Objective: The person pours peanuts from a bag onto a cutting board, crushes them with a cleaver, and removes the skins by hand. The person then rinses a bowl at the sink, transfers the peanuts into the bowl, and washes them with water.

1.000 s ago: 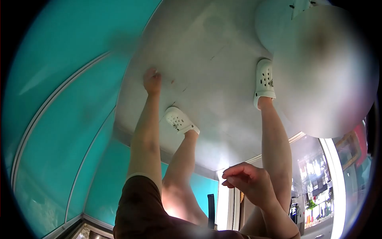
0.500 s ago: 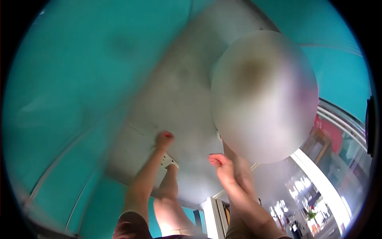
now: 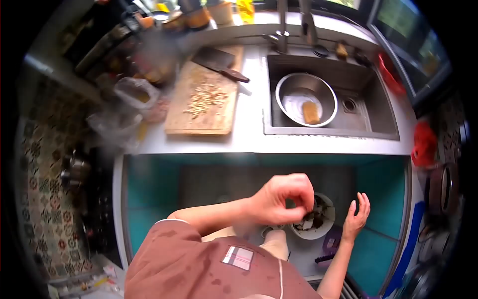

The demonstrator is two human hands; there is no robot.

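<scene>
Over a white bin (image 3: 326, 228) with dark scraps and pale bits in it, my left hand (image 3: 286, 199) has its fingers curled in toward the thumb. Anything between those fingertips is hidden from me. My right hand (image 3: 357, 215) is to the right of the bin, fingers apart and holding nothing. On the counter beyond lies a wooden cutting board (image 3: 178, 112) with a heap of small chopped pale pieces (image 3: 205, 98). A cleaver (image 3: 219, 62) rests across the board's far end.
A steel sink (image 3: 376, 112) holds a metal basin (image 3: 332, 102) with a yellowish sponge (image 3: 310, 112) inside. Plastic bags (image 3: 134, 94) lie left of the board. A red bag (image 3: 424, 142) hangs at the right, and an open window pane (image 3: 418, 45) juts in.
The view has swung from blurred teal panels and the floor to the counter, sink and bin. My left hand is now above the bin; my right hand's fingers have spread.
</scene>
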